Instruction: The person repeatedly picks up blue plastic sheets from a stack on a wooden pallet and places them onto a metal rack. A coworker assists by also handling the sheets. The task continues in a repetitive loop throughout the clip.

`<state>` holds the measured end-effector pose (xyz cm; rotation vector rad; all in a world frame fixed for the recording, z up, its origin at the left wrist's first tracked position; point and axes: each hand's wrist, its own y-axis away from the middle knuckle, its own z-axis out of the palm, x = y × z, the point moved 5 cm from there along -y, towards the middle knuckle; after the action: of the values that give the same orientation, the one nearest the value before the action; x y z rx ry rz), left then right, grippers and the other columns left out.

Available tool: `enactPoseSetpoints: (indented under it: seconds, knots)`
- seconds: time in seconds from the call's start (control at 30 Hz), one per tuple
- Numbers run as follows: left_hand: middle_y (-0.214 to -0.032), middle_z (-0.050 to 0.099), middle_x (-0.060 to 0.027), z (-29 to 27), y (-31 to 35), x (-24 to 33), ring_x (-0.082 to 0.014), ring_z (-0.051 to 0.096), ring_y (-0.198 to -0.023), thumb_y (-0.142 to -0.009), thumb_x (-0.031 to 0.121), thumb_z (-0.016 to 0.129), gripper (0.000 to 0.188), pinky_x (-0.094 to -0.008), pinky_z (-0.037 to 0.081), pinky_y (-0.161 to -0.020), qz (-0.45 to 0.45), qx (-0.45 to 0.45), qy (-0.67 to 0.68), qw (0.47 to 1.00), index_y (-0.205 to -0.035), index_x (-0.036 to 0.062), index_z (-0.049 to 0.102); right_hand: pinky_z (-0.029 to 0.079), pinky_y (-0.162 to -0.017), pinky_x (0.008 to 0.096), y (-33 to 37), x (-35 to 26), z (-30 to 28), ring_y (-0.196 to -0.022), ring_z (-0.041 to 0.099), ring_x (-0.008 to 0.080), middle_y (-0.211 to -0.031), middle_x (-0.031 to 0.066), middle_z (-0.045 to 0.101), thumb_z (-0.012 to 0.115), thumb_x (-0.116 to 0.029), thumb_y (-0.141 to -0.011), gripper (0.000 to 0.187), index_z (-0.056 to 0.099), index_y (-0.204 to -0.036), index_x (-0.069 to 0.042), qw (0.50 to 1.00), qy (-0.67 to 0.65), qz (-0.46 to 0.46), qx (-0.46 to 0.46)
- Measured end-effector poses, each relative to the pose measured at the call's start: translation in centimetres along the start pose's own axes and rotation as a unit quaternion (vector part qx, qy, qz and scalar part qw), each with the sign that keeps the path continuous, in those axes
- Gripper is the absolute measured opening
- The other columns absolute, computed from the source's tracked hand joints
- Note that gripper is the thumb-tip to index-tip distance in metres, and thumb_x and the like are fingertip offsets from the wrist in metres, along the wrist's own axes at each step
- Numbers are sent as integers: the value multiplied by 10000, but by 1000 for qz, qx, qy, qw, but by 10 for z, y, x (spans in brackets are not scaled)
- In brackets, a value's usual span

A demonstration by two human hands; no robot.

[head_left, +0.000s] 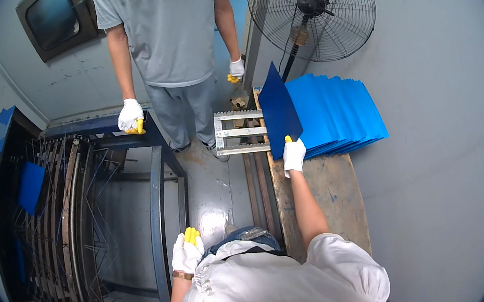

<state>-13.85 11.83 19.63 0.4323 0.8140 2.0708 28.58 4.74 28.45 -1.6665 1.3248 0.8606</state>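
Note:
My right hand [294, 155], in a white glove with yellow fingertips, grips the near lower edge of a dark blue sheet [279, 109]. The thumb lies over its face, and the sheet stands tilted up against a fanned stack of bright blue sheets [334, 111]. That stack rests on a worn wooden bench [326, 189]. My left hand [187, 253], gloved the same way, hangs low beside my waist next to the blue metal frame. Its palm side shows, the fingers are loosely extended, and nothing is seen in it.
A co-worker [175, 37] in grey stands opposite, both gloved hands low. To the left stands a machine with dark rails and wires [70, 216] and a blue frame [159, 217]. A slatted metal rack [239, 132] juts from the bench. Behind the stack is a pedestal fan [312, 2].

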Motion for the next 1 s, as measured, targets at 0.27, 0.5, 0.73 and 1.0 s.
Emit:
enactPoseSetpoints:
  seconds: [0.27, 0.5, 0.73, 1.0]
  knots:
    - [-982, 540, -85, -6, -2, 4, -217, 504, -895, -851, 217, 422, 239, -338, 456, -743, -14, 16, 5, 1000, -992, 40, 498, 426, -691, 371, -30, 49, 2, -828, 512, 396, -968, 246, 530, 477, -131, -752, 366, 450, -1074, 41, 990, 136, 23, -42]
    - [-977, 540, -85, -12, -4, 12, -218, 504, -898, -848, 210, 428, 231, -336, 454, -747, -3, 21, 10, 1000, -987, 39, 499, 433, -552, 339, -10, 29, 1, -616, 553, 271, -692, 145, 580, 529, -170, -769, 254, 518, -920, 34, 993, 67, 71, -60]
    - [-932, 577, -83, -6, 4, 16, -225, 532, -847, -856, 216, 410, 242, -336, 472, -712, 5, 38, 22, 999, -940, 29, 539, 458, -467, 311, -32, 105, 28, -541, 525, 146, -687, 68, 548, 562, -142, -755, 191, 509, -866, 5, 963, -128, 217, -99]
    - [-968, 553, -95, -22, -7, 25, -236, 525, -865, -854, 231, 418, 256, -344, 473, -711, 10, 29, 20, 999, -972, 26, 514, 498, -581, 429, -25, 104, 19, -645, 519, 219, -784, 114, 530, 534, -219, -806, 240, 532, -908, -2, 895, -249, 362, -74]
